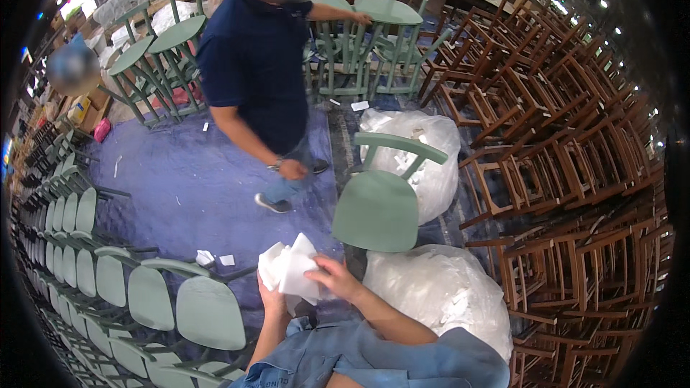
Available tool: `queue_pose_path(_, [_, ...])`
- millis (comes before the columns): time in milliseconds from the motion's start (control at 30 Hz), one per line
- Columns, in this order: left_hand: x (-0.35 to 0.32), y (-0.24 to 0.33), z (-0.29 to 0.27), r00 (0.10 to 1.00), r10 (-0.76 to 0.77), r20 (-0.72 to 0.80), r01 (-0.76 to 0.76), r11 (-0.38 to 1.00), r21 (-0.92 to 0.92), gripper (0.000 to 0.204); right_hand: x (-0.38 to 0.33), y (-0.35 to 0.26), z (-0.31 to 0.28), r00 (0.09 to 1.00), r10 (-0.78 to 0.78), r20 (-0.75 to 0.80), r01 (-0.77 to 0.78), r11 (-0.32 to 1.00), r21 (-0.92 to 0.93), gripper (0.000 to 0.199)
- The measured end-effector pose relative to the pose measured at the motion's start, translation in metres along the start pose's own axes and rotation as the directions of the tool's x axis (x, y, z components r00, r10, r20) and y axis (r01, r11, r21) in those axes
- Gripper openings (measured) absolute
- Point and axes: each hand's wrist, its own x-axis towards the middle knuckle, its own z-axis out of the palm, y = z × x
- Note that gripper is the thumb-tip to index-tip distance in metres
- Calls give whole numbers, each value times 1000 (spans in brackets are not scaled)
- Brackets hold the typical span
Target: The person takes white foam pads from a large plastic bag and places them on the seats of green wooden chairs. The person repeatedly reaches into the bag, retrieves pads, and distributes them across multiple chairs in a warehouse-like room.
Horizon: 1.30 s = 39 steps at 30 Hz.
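Note:
Crumpled white sheets [291, 267], thin like foam or paper, are bunched between my two hands in front of my body. My left hand [272, 297] is closed round the lower left of the bunch, its fingers partly hidden behind it. At the right edge, my right hand [336, 279] pinches a sheet between thumb and fingers. Just beyond my right hand stands a single green chair [376, 210] with a rounded seat and curved backrest. A large clear plastic bag [438, 294] stuffed with white material bulges beside my right forearm.
A person in a dark shirt [251, 65] stands ahead, one hand by green chairs [388, 11]. Rows of green chairs [210, 312] line the left. Brown wooden chair frames [546, 172] are stacked high on the right. Another filled bag [435, 165] sits behind the single chair. White scraps [205, 257] dot the blue floor sheet [180, 187].

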Motion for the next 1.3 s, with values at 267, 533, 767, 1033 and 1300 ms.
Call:
queue_pose_path(267, [121, 102, -36, 974, -68, 218, 90, 992, -91, 87, 138, -40, 43, 989, 78, -127, -16, 901, 433, 40])
queue_pose_path(533, [272, 140, -20, 970, -138, 199, 165, 978, -128, 82, 278, -96, 26, 987, 0, -159, 88, 831, 549, 44])
queue_pose_path(767, [383, 213, 0, 983, -102, 150, 127, 978, -167, 92, 401, -172, 24, 980, -192, -60, 201, 942, 270, 39])
queue_pose_path(1033, [544, 279, 28, 937, 12, 350, 26, 994, -103, 92, 565, -225, 35, 854, -469, -225, 390, 863, -320, 43])
queue_pose_path(1300, [766, 359, 62, 906, -220, 360, 225, 974, 30, 85, 772, -244, 31, 800, -153, -580, 423, 829, 365, 36])
